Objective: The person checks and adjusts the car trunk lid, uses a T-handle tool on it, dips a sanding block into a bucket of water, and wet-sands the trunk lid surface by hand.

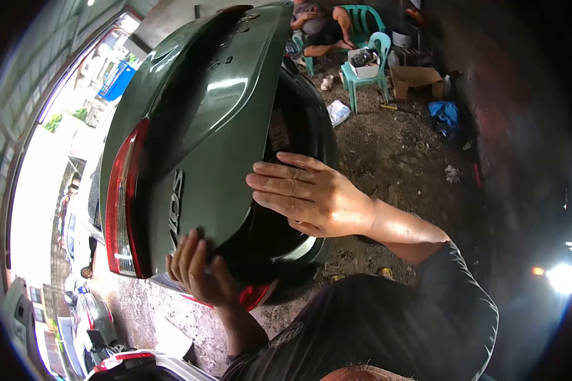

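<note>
The dark green, glossy boot lid (229, 171) of a car stands in front of me, with silver badge letters (176, 203) and a long red and clear tail light (126, 203) on it. My right hand (327, 197) reaches in from the right, back of the hand up. Its fingers are stretched out flat, fingertips over the lid's right edge. Lower down, my left hand (200, 270) is raised with fingers apart and slightly bent, close to the bottom of the badge letters. Dark space shows behind the lid's edge, and a red lamp (254, 296) sits below, partly hidden by my left hand.
A person (318, 28) sits at the back near green plastic chairs (365, 73), one holding a white box. A cardboard box (416, 82) and a blue plastic bag (443, 114) lie on the dirt floor (400, 159). Other cars (92, 317) stand at left.
</note>
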